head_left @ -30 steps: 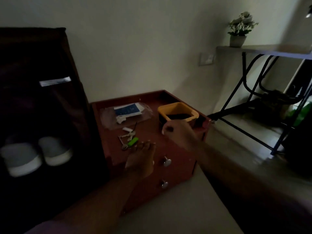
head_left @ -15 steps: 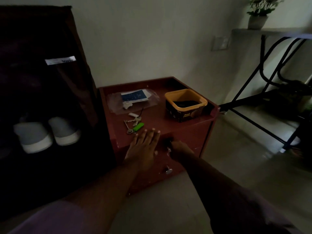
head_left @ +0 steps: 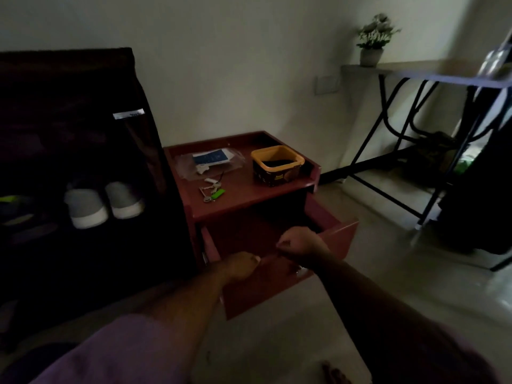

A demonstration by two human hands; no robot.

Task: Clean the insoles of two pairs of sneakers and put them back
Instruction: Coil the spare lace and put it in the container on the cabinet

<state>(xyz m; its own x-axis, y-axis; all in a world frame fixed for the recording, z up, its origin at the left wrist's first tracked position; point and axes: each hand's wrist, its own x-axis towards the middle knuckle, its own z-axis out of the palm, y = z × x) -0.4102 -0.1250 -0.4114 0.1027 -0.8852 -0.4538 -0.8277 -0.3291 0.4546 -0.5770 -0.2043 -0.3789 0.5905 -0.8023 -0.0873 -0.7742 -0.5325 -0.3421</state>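
Sneakers: pair of grey, white-soled sneakers (head_left: 104, 202) on the dark shoe rack (head_left: 83, 162), left of the red wooden cabinet (head_left: 249, 195); insoles not visible.
Change: cabinet's top drawer (head_left: 327, 239), shut half a second ago, now pulled out; probably seeking cleaning supplies.
Left hand (head_left: 241, 266): fingers curled over drawer front's edge.
Right hand (head_left: 300, 242): fisted at that edge; grip unclear.
Hidden: drawer contents, lost in dimness.

the red surface (head_left: 243, 198) carries a yellow-rimmed tub (head_left: 277, 164), keys (head_left: 212, 189) and what looks like a plastic-wrapped packet (head_left: 210, 160).
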